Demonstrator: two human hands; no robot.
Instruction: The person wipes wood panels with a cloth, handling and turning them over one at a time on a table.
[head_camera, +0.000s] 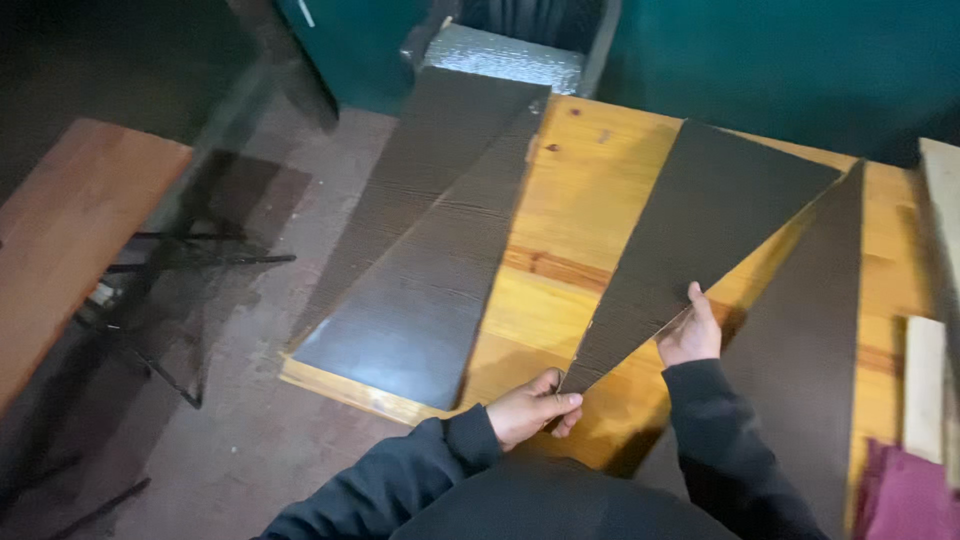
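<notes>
Centre of frame: left hand (528, 408) pinches the narrow tip of a dark wood-grain triangular panel (690, 240), right hand (690, 335) grips its lower long edge, and the panel is lifted, tilted, over the pine tabletop (570, 210). Judgement: the thin point looks fragile, so carry the weight at the wide end and keep it clear of the dark panels (425, 240) lying at left. Right-edge boards are cut off; the dim upper left is unreadable.

Pine worktable (600, 190), teal wall (780, 60), worn brownish floor (250, 420), reddish bench (70, 220)
</notes>
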